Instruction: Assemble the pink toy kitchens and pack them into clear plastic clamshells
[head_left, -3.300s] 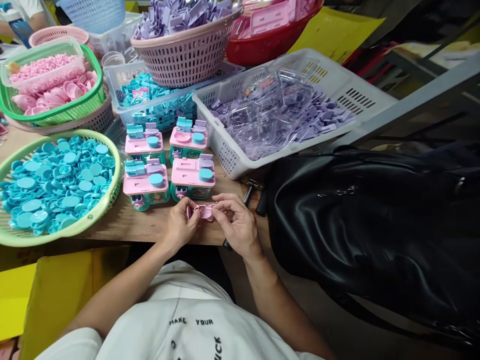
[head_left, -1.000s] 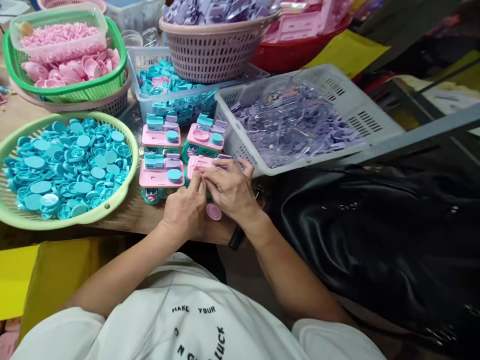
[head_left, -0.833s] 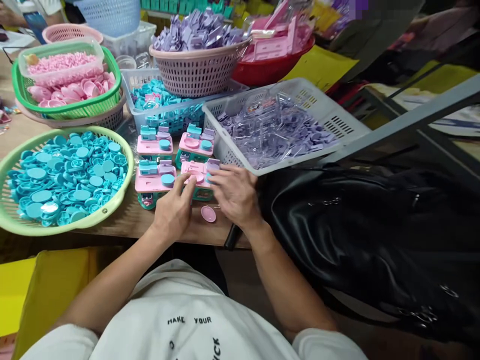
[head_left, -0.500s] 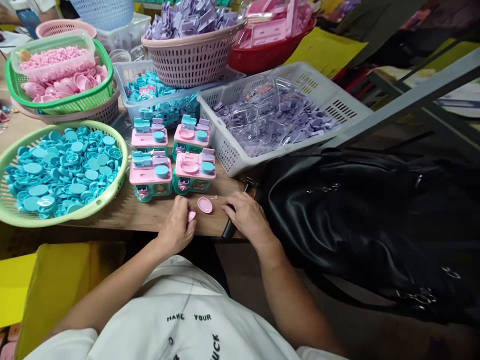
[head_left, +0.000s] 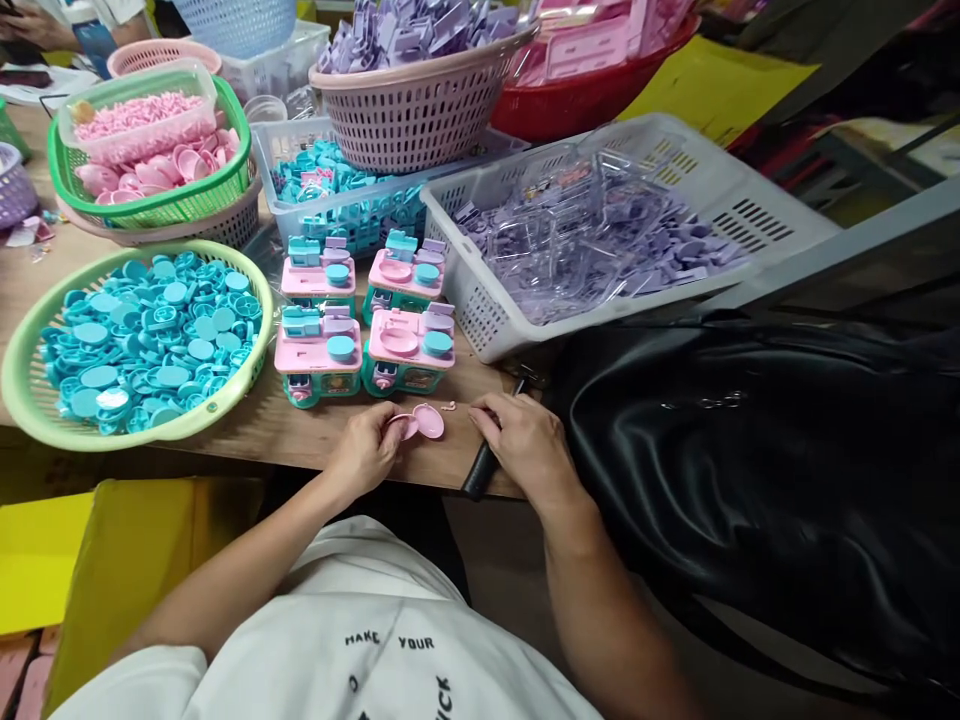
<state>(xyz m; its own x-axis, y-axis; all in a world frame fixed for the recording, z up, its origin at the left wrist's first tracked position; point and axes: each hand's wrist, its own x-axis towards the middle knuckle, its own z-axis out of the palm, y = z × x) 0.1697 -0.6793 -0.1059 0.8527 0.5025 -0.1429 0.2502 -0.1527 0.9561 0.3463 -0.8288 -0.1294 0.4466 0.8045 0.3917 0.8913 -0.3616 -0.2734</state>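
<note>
My left hand (head_left: 367, 445) pinches a pink oval plastic piece (head_left: 405, 428) between thumb and fingers at the table's front edge. Against that piece lies a second pink oval, a shallow dish (head_left: 429, 421). A tiny pink part (head_left: 448, 406) rests on the wood to its right. My right hand (head_left: 521, 440) is curled over a hammer (head_left: 481, 472) that lies on the table, its thumb and forefinger close together; what they hold, if anything, is too small to make out. Just beyond my hands stand several pink and teal toy kitchen units (head_left: 409, 345).
On the left is a green basket (head_left: 266, 340) of blue round parts. Behind it are pink parts in a bright green basket (head_left: 244, 140). A white crate (head_left: 480, 325) holds purple parts. A black bag (head_left: 697, 450) lies at the right. Another person's hand (head_left: 37, 28) shows far left.
My left hand has turned and brought its pink piece up against the oval dish on the table. My right hand stays by the hammer. The whole view has shifted slightly.
</note>
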